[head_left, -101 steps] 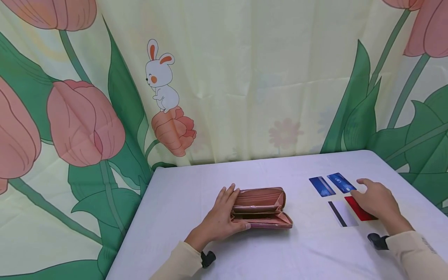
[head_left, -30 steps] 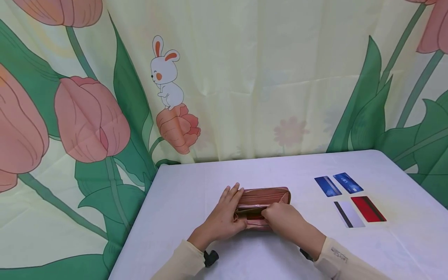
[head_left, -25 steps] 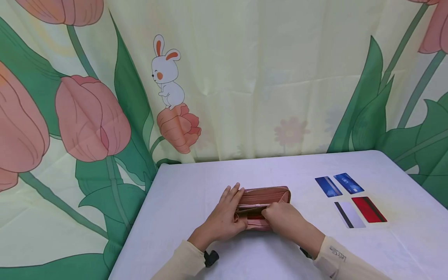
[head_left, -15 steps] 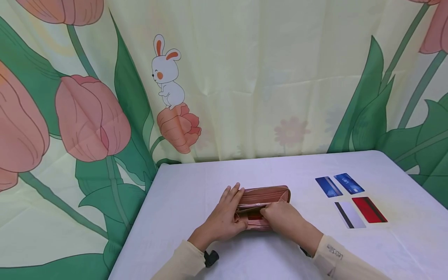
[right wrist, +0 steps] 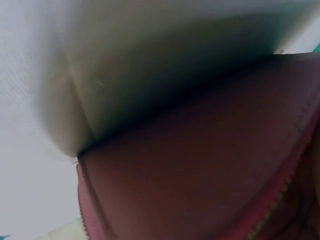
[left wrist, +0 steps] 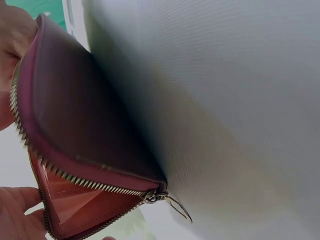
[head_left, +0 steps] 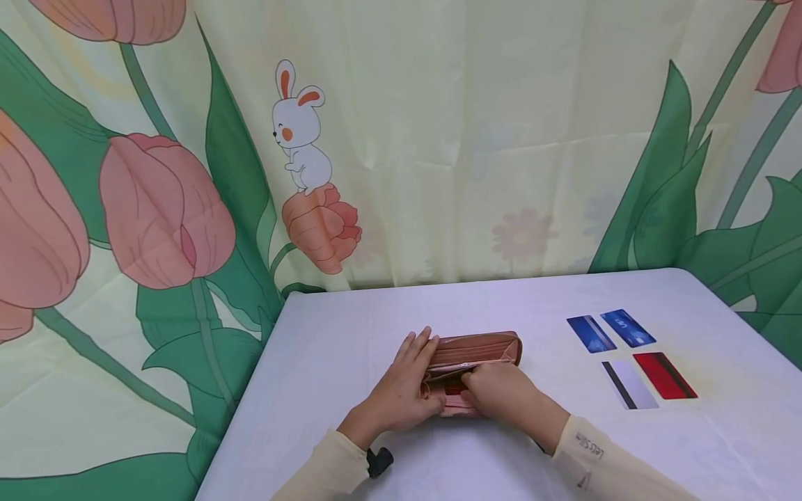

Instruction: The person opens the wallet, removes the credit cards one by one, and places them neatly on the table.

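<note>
A long brownish-pink zip-around wallet (head_left: 471, 346) lies unzipped on the white table, its slots showing. My left hand (head_left: 397, 390) grips its left end, fingers along the far side and thumb at the near side. In the left wrist view the dark outer face of the wallet (left wrist: 80, 105) and a hanging zip pull (left wrist: 179, 210) show. My right hand (head_left: 509, 395) reaches into the middle of the wallet with curled fingers; a bit of something red (head_left: 452, 391) shows beside them. The fingertips are hidden inside, so I cannot tell what they pinch.
Right of the wallet lie two blue cards (head_left: 591, 334) (head_left: 628, 328), a white card (head_left: 635, 390) with a black stripe, and a red card (head_left: 665, 376) with a dark stripe. Behind the table (head_left: 376, 306) hangs a curtain (head_left: 426, 139) printed with tulips and a rabbit.
Earlier my right hand was over the red card on the table; it has since moved left into the wallet. Over the last second it has shifted slightly left. My left hand keeps its hold.
</note>
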The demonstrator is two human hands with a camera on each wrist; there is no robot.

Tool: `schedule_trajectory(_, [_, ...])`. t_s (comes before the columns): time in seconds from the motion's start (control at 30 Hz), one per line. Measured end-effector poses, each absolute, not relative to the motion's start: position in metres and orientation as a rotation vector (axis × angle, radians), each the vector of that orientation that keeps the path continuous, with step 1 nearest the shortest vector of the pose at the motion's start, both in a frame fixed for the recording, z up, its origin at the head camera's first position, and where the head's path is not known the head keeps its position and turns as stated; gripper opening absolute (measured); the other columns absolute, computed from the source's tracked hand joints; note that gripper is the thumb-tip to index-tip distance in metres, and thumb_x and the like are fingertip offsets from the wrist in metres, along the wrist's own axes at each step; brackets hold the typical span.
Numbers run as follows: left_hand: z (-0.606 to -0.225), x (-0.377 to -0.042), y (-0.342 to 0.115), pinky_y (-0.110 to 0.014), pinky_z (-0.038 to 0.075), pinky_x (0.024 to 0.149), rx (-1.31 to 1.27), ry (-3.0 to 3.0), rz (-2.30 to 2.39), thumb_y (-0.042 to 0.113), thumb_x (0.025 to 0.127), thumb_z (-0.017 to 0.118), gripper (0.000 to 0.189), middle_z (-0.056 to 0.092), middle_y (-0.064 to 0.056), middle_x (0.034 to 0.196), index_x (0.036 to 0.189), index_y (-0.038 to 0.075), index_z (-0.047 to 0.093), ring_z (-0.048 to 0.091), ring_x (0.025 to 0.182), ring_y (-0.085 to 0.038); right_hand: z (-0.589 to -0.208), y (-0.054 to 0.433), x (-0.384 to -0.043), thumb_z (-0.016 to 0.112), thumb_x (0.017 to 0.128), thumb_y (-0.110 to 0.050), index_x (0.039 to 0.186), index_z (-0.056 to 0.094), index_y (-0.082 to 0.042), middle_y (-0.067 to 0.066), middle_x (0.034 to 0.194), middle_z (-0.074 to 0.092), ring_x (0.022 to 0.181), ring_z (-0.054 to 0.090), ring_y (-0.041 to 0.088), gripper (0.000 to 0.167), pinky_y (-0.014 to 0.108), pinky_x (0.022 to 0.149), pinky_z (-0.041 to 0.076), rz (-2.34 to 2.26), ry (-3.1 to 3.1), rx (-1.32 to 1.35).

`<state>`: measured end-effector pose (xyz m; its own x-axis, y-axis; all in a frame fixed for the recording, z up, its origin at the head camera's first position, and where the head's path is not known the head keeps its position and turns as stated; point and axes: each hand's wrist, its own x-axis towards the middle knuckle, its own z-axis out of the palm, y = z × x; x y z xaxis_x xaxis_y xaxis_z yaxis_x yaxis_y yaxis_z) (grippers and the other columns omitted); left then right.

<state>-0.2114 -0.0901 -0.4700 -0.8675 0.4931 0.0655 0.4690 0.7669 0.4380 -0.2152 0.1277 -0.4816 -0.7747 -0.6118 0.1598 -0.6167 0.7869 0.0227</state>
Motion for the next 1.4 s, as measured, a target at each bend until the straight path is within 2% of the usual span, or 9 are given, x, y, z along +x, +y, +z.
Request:
schedule_trajectory(0.23, [-0.469, -0.212, -0.09, -0.058, 0.026, 0.123, 0.789, 2.902, 0.685, 0.038, 0.088, 0.064, 0.094, 0.013, -0.003, 0.176, 0.168, 0.016, 0.02, 0.006, 0.162, -0.03, -0.481, 0.127, -0.216, 0.078, 0.091, -0.027, 0.085, 0.073, -0.007, 0.006, 0.076, 0.07, 0.068, 0.067, 0.021, 0.021, 0.043, 0.063, 0.058, 0.14, -2.896, 0.965])
schedule_trajectory(0.43, [-0.471, -0.212, -0.09, -0.059, 0.027, 0.123, 0.786, 2.899, 0.688, 0.038, 0.087, 0.065, 0.095, 0.013, -0.003, 0.175, 0.168, 0.015, 0.02, 0.007, 0.162, -0.03, -0.477, 0.133, -0.217, 0.079, 0.089, -0.029, 0.078, 0.07, -0.013, -0.002, 0.069, 0.064, 0.06, 0.053, 0.012, 0.022, 0.038, 0.059, 0.051, 0.238, -2.931, 1.021])
schedule_trajectory(0.6, [-0.47, -0.212, -0.09, -0.057, 0.027, 0.123, 0.78, 2.91, 0.671, 0.036, 0.086, 0.065, 0.095, 0.012, -0.003, 0.175, 0.168, 0.015, 0.02, 0.007, 0.161, -0.03, -0.474, 0.135, -0.217, 0.079, 0.088, -0.03, 0.075, 0.069, -0.014, -0.006, 0.064, 0.058, 0.057, 0.046, 0.01, 0.022, 0.033, 0.058, 0.045, 0.262, -2.919, 1.073])
schedule_trajectory(0.8, [-0.468, -0.212, -0.091, -0.054, 0.024, 0.125, 0.779, 2.905, 0.667, 0.036, 0.087, 0.065, 0.095, 0.01, -0.002, 0.176, 0.168, 0.014, 0.021, 0.005, 0.162, -0.029, -0.475, 0.133, -0.214, 0.077, 0.091, -0.032, 0.089, 0.071, -0.01, -0.002, 0.074, 0.065, 0.064, 0.053, 0.01, 0.022, 0.035, 0.063, 0.053, 0.295, -2.953, 1.098])
schedule_trajectory(0.9, [-0.468, -0.212, -0.09, -0.055, 0.025, 0.125, 0.776, 2.905, 0.676, 0.036, 0.087, 0.066, 0.095, 0.01, -0.002, 0.176, 0.168, 0.015, 0.02, 0.005, 0.162, -0.029, -0.475, 0.134, -0.214, 0.076, 0.092, -0.031, 0.091, 0.072, -0.01, -0.003, 0.075, 0.064, 0.064, 0.052, 0.01, 0.022, 0.033, 0.062, 0.051, 0.333, -2.962, 1.102])
schedule_trajectory(1.07, [-0.468, -0.214, -0.09, -0.058, 0.028, 0.123, 0.778, 2.899, 0.683, 0.051, 0.088, 0.071, 0.1, 0.012, -0.002, 0.176, 0.168, 0.015, 0.021, 0.009, 0.161, -0.033, -0.476, 0.138, -0.216, 0.074, 0.093, -0.027, 0.083, 0.07, -0.012, -0.009, 0.068, 0.055, 0.059, 0.043, 0.006, 0.018, 0.027, 0.057, 0.041, 0.392, -2.929, 1.146])
schedule_trajectory(1.2, [-0.469, -0.215, -0.091, -0.057, 0.029, 0.123, 0.81, 2.907, 0.643, 0.069, 0.077, 0.08, 0.121, 0.011, -0.003, 0.176, 0.168, 0.015, 0.021, 0.01, 0.161, -0.035, -0.476, 0.139, -0.216, 0.07, 0.095, -0.021, 0.08, 0.07, -0.013, -0.008, 0.068, 0.059, 0.058, 0.045, 0.005, 0.016, 0.029, 0.056, 0.045, 0.368, -2.878, 1.17])
schedule_trajectory(1.3, [-0.47, -0.215, -0.092, -0.054, 0.028, 0.124, 0.834, 2.917, 0.6, 0.071, 0.07, 0.085, 0.131, 0.008, -0.003, 0.176, 0.168, 0.015, 0.019, 0.008, 0.161, -0.034, -0.473, 0.141, -0.215, 0.07, 0.096, -0.014, 0.083, 0.072, -0.013, -0.003, 0.072, 0.066, 0.06, 0.052, 0.006, 0.013, 0.031, 0.057, 0.051, 0.316, -2.814, 1.171])
schedule_trajectory(1.4, [-0.47, -0.216, -0.093, -0.054, 0.027, 0.124, 0.831, 2.912, 0.598, 0.068, 0.068, 0.088, 0.134, 0.006, -0.004, 0.176, 0.168, 0.015, 0.018, 0.006, 0.161, -0.033, -0.468, 0.144, -0.214, 0.07, 0.096, -0.01, 0.091, 0.073, -0.012, 0.0, 0.081, 0.073, 0.066, 0.06, 0.007, 0.007, 0.031, 0.062, 0.056, 0.334, -2.761, 1.168])
